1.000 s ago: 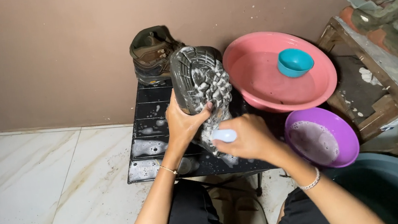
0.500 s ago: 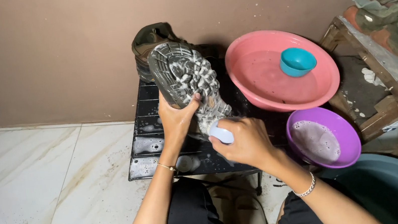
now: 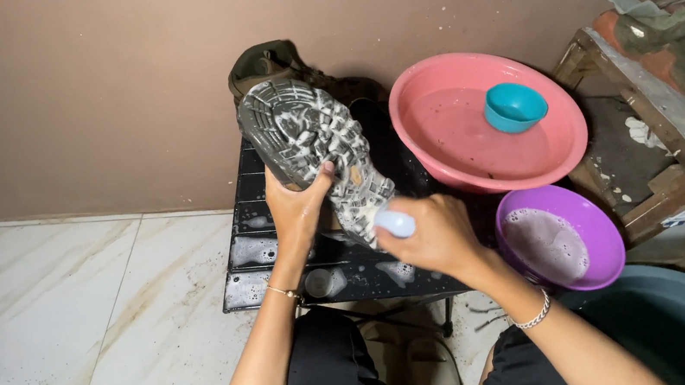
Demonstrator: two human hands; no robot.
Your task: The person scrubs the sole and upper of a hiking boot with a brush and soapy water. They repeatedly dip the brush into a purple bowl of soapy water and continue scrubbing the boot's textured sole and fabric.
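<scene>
at the centre of the frame the left hand [image 3: 297, 211] has its grip wrapped around a boot [image 3: 311, 148], sole up and soapy, above the black bench [image 3: 263, 254]. the right hand [image 3: 430, 234] is closed on a pale brush [image 3: 396, 223] touching the heel. a pink basin [image 3: 491, 122] and purple bowl [image 3: 561, 237] sit to the right.

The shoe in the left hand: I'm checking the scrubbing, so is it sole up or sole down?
Sole up: the shoe shows its sudsy tread to the camera, gripped by the left hand.
</scene>
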